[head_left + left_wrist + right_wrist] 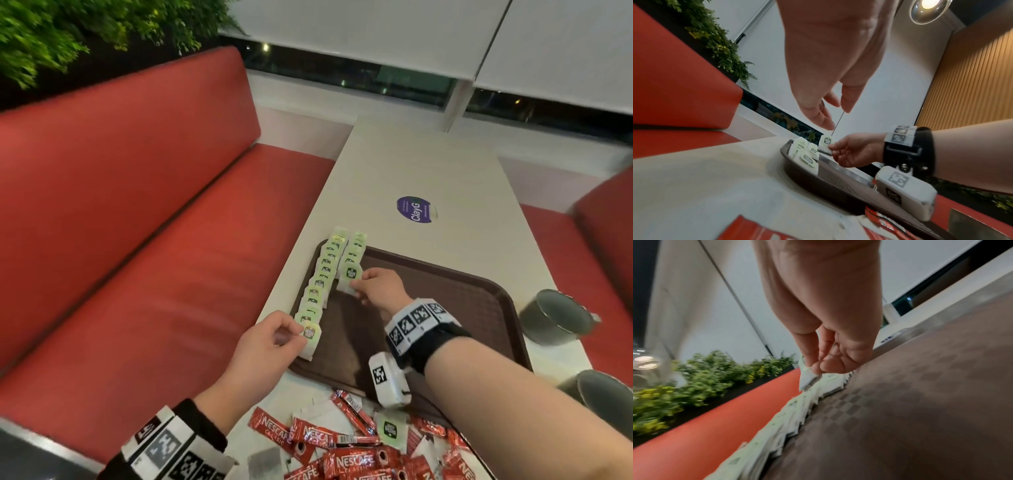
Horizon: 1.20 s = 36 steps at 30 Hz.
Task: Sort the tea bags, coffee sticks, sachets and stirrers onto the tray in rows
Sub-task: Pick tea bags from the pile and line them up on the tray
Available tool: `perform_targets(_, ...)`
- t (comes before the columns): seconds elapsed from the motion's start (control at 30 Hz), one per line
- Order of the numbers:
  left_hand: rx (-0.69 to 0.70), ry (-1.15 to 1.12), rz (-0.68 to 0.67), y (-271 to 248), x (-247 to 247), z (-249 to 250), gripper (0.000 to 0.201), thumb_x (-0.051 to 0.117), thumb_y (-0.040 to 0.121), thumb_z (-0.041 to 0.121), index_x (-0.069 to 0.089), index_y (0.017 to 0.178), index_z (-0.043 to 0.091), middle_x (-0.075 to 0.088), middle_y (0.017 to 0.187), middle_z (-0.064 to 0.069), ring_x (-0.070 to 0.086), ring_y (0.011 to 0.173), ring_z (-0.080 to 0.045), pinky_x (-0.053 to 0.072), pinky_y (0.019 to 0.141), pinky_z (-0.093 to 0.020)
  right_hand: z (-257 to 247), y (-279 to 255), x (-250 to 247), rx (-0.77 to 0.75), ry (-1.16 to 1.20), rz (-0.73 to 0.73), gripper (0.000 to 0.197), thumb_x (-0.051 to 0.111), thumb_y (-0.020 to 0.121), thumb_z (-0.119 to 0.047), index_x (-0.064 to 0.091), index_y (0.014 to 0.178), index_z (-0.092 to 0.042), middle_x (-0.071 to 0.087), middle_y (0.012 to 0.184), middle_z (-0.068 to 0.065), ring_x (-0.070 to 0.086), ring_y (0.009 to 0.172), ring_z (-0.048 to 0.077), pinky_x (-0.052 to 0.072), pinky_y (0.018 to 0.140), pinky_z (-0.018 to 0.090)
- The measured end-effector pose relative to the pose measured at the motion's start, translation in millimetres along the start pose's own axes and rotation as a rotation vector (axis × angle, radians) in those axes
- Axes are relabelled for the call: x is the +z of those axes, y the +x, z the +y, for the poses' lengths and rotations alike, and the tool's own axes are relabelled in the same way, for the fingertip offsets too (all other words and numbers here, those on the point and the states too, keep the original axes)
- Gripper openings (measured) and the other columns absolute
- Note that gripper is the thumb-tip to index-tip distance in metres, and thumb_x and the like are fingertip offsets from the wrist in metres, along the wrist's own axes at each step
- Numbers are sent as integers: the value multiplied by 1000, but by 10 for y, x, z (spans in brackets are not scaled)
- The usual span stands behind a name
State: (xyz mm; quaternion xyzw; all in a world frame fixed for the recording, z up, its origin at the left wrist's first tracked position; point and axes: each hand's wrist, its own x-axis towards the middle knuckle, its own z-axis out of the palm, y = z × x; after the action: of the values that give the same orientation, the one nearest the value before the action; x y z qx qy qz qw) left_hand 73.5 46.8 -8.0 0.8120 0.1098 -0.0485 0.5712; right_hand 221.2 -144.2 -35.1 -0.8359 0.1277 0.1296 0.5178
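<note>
A brown tray [428,291] lies on the white table [411,164]. Two rows of green tea bags run along the tray's left side: a long left row [322,274] and a shorter right row [356,250]. My left hand [291,334] pinches the nearest tea bag [310,337] of the left row at its tag. In the left wrist view a thin string runs down from the left hand [835,117]. My right hand [354,284] pinches a tea bag [350,274] at the near end of the right row; the right wrist view shows this tea bag [807,381] just above the row.
A heap of red coffee sticks [342,459] with loose tea bags [390,430] lies at the near table edge. Two metal cups [555,317] [606,394] stand to the right of the tray. A purple sticker [414,209] is on the table beyond. Red benches [137,240] flank the table.
</note>
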Motion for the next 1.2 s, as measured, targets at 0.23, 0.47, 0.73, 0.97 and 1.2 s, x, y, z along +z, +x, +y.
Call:
perform_targets(0.23,-42,-6,76,-114,-219,-137,7,69,84,15,63,82,18,69,83,5,64,84,-10,48,74,-24,-48,448,204,134,-191,-2,27,63,81,1,50,60,-12,62,72,13,58,63,24,54,75,34)
perform_targets(0.47,-58,-30,108,-186,-351,-232,9,71,82,14,64,79,20,70,80,1,65,81,-17,52,83,-42,-69,552,292,78,-441,27,21,65,80,-14,45,77,-12,71,89,15,70,83,30,58,77,41)
perform_targets(0.73,-43,56,-8,-296,-343,-171,5,70,82,18,65,83,19,69,84,4,65,83,-12,52,82,-34,-152,-275,-205,-195,-302,51,12,66,82,-22,59,77,-15,65,69,3,59,60,15,50,65,32)
perform_targets(0.97,-6,154,-152,-453,-180,-116,3,70,84,20,67,84,21,69,88,6,63,86,-5,47,72,-20,252,-1605,-967,-261,-387,-10,7,71,82,-24,64,85,-24,66,79,-5,60,74,9,46,69,24)
perform_targets(1.2,135,367,-373,-552,428,27,5,66,86,28,65,90,29,65,93,16,58,87,5,39,67,-9,990,-2277,-1136,-137,-673,4,16,72,81,-34,64,95,-30,63,88,-14,55,77,1,44,69,18)
